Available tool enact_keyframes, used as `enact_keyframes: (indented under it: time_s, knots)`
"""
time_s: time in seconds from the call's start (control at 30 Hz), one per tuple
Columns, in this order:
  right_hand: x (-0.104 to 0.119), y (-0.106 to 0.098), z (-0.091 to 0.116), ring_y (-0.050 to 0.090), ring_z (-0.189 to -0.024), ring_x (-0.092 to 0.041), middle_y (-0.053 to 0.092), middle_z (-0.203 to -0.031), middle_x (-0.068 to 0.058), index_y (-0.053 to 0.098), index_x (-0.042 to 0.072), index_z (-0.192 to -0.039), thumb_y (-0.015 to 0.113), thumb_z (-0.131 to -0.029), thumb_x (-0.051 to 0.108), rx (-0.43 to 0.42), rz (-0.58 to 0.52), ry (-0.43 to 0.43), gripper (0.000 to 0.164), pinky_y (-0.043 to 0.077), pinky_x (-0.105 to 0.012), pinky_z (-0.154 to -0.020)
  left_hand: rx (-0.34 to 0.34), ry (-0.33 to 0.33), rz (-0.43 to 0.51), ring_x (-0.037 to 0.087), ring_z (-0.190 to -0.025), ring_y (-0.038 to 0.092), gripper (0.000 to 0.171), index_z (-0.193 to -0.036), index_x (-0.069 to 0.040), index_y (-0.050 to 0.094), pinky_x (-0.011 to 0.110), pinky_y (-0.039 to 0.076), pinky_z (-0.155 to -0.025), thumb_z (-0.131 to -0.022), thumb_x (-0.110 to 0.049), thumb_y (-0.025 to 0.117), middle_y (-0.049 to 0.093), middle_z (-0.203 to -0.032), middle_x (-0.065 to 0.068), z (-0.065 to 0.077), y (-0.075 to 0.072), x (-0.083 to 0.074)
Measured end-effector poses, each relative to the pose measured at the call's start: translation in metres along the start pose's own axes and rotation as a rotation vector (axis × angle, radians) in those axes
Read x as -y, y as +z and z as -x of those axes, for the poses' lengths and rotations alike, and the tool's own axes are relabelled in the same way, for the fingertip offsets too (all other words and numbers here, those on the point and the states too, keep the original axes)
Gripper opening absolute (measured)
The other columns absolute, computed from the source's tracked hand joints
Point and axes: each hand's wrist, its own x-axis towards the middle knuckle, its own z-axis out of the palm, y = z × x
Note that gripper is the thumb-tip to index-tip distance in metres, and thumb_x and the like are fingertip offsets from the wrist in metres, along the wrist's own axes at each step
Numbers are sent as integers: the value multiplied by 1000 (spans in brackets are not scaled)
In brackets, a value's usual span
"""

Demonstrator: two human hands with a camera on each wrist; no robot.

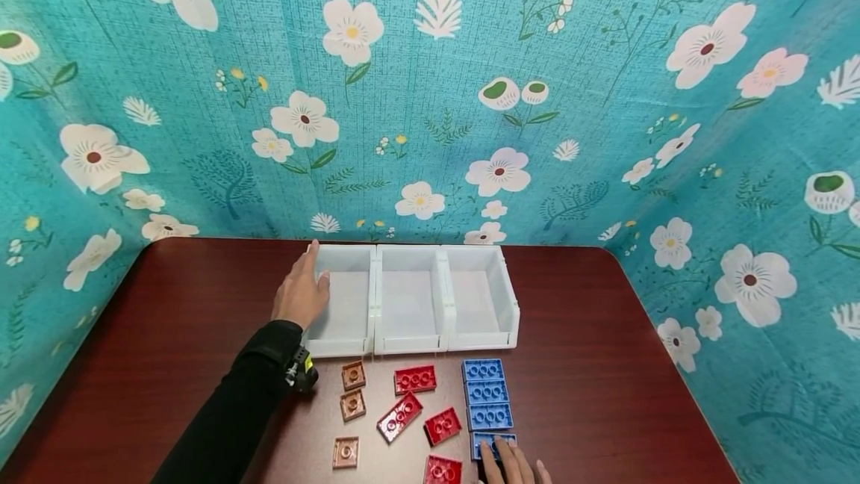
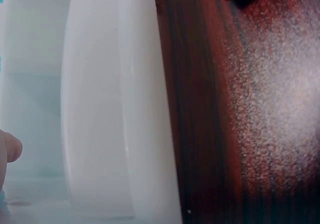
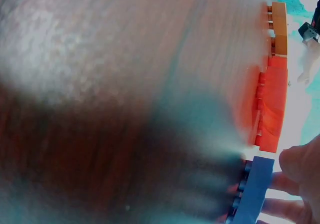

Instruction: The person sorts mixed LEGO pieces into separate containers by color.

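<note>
My left hand (image 1: 301,293) rests at the left wall of the leftmost white bin (image 1: 343,349), fingers straight along it and thumb on the inner side. In the left wrist view a thumb tip (image 2: 13,148) shows beside the bin's front lip (image 2: 120,108). Down at the lower edge, my right hand (image 1: 513,465) has its fingers over the nearest blue toy brick (image 1: 478,445). The right wrist view shows fingers reaching behind that blue brick (image 3: 255,189), with the thumb close to its end. Further blue bricks (image 1: 487,393) form a column just beyond it, hollow side up.
Two more white bins (image 1: 411,344) stand joined to the first at the back. Several red bricks (image 1: 415,379) lie scattered in front of them. Brown bricks (image 1: 346,453) are to the left on the dark red table (image 1: 591,364). A flowered teal cloth (image 1: 416,125) surrounds the table.
</note>
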Motion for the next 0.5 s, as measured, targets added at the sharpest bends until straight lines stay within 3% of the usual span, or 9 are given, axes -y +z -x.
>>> enact_keyframes:
  time_s: [0.13,0.33,0.5]
  knots:
    - [-1,-2,-3,59,-121,-34,63,-131,-8,69,15,-129,71,-91,39,82,13,16,45,38,-69,-101,-5,3,0,55,-135,40,68,-164,-12,9,68,38,-105,-108,-16,46,24,-161,29,0,0,0]
    - [-1,-2,-6,62,-117,-31,66,-127,-5,71,16,-124,74,-88,37,10,51,-12,42,42,-66,-97,-9,-4,-2,55,-132,43,68,-164,-12,10,67,39,-104,-107,-16,47,24,-161,29,2,0,0]
    - [0,-4,-6,62,-118,-30,66,-127,-4,71,16,-124,75,-87,34,9,42,-5,41,42,-65,-98,-2,-10,3,55,-131,44,68,-164,-13,10,67,38,-104,-108,-16,46,24,-162,28,2,-2,-2]
